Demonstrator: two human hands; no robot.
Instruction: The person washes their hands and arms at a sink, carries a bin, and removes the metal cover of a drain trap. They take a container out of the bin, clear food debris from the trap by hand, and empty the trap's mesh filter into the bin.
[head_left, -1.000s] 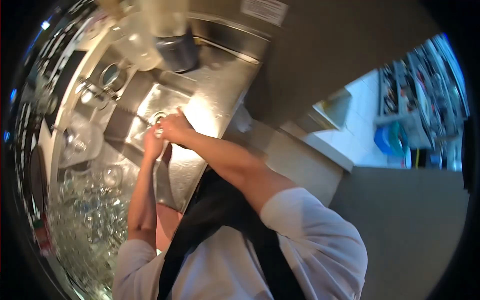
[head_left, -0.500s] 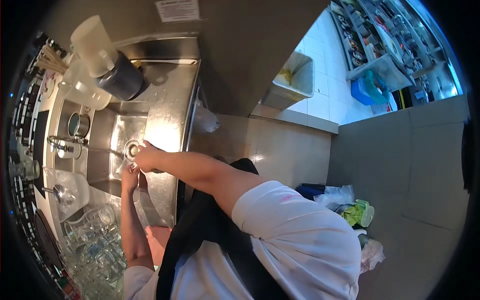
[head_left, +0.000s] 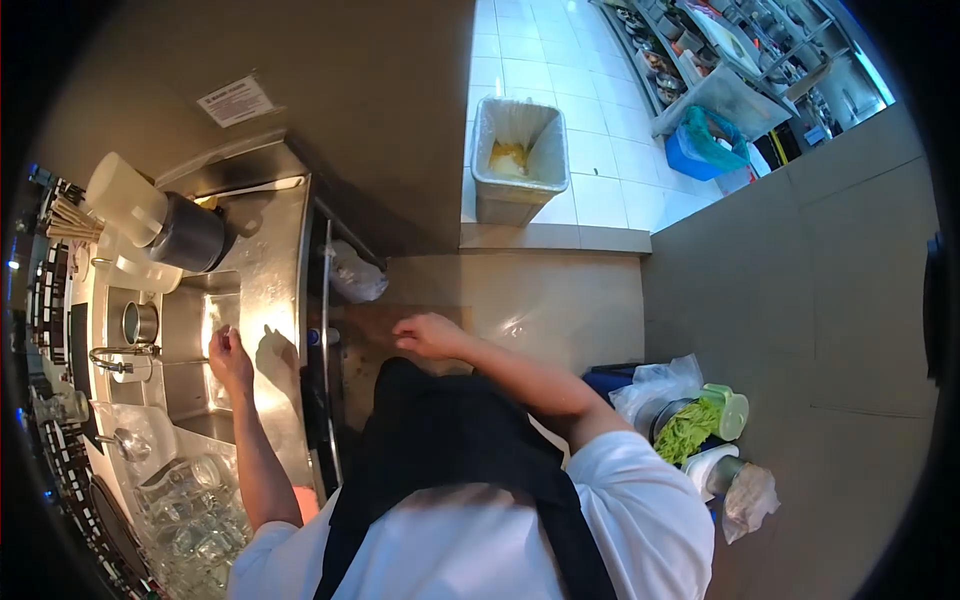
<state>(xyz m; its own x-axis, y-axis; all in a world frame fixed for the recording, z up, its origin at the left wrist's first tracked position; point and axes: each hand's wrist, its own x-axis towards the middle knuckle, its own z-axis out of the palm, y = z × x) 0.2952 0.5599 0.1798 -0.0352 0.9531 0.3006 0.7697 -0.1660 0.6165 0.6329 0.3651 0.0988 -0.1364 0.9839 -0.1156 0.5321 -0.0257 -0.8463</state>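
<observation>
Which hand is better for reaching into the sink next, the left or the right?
Probably the left hand: in this view it's right at the sink. The right hand is farther away, out past the steel counter, over the floor.

kitchen, with sink [head_left: 186, 318] and glassware [head_left: 197, 520]

Notice [head_left: 236, 101] | on wall [head_left: 370, 110] | txt seems too sm. to read
</observation>
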